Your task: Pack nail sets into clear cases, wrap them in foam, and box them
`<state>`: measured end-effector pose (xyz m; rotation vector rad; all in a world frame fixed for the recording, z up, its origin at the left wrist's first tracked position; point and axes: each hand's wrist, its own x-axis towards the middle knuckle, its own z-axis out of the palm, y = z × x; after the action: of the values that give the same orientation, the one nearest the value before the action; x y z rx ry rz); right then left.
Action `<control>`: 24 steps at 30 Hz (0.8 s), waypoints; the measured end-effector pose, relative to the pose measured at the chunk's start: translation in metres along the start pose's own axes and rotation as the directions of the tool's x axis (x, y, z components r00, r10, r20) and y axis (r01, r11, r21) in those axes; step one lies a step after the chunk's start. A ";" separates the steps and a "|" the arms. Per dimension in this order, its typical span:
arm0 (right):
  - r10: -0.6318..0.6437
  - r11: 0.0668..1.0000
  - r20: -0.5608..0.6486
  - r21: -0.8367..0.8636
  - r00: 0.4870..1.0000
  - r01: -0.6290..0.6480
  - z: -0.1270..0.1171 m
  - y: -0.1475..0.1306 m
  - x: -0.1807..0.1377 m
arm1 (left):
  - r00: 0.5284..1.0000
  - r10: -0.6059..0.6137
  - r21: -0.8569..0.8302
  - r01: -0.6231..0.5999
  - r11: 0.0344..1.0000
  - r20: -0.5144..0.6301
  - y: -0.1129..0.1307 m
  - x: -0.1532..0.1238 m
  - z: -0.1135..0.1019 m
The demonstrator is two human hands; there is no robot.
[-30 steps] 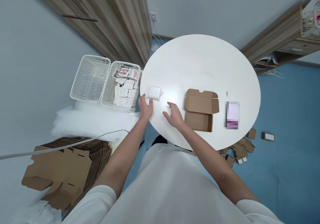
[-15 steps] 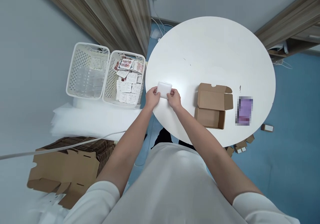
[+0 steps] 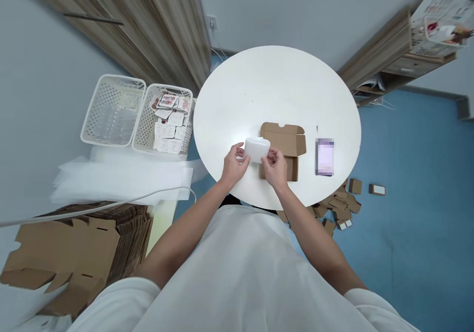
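Note:
Between my two hands is a small white packet point(image 3: 257, 149) that looks wrapped in foam sheet; what is inside cannot be seen. My left hand point(image 3: 234, 165) grips its left edge, and my right hand point(image 3: 276, 169) pinches the right edge. The packet is raised over the near part of the white round table point(image 3: 274, 85). Just behind and to the right of it stands a brown cardboard box point(image 3: 285, 138) with its lid open. My right hand and the packet cover part of that box.
At left, one white basket point(image 3: 87, 124) holds clear plastic pieces and another point(image 3: 139, 129) holds printed cards. White foam sheets point(image 3: 122, 174) and flattened cartons point(image 3: 66, 245) lie below. A blurred purple item point(image 3: 325, 158) rests on the table. Small brown boxes point(image 3: 338, 203) lie on the blue floor.
Both hands have lifted the white packet off the table and carried it rightward, to the open cardboard box. The whole view has shifted, showing more of the right side.

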<state>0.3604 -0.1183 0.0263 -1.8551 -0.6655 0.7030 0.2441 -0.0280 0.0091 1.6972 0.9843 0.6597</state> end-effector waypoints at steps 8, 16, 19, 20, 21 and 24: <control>0.119 0.928 -0.002 -0.356 0.993 -0.112 -0.095 0.039 -0.013 | 0.958 -0.005 0.240 -0.066 0.968 0.286 0.029 -0.026 0.082; 0.155 0.783 0.178 -0.622 0.972 -0.011 -0.089 0.059 0.007 | 0.923 -0.292 0.592 0.091 0.800 0.253 0.020 -0.020 0.109; 0.140 0.770 0.208 -0.637 0.968 0.026 -0.084 0.063 0.013 | 0.910 -0.344 0.661 0.111 0.742 0.234 0.019 -0.017 0.111; 0.146 0.764 0.210 -0.644 0.967 0.024 -0.083 0.064 0.013 | 0.904 -0.356 0.675 0.111 0.729 0.236 0.019 -0.016 0.111; 0.159 0.757 0.209 -0.653 0.965 0.017 -0.082 0.065 0.014 | 0.898 -0.366 0.686 0.107 0.720 0.243 0.019 -0.015 0.111; 0.198 0.732 0.208 -0.681 0.958 -0.004 -0.079 0.068 0.013 | 0.884 -0.371 0.702 0.070 0.709 0.285 0.018 -0.015 0.110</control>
<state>0.4349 -0.1805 -0.0129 -2.5092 -1.1154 0.8678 0.3301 -0.0978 -0.0099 2.1686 1.1748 -0.2882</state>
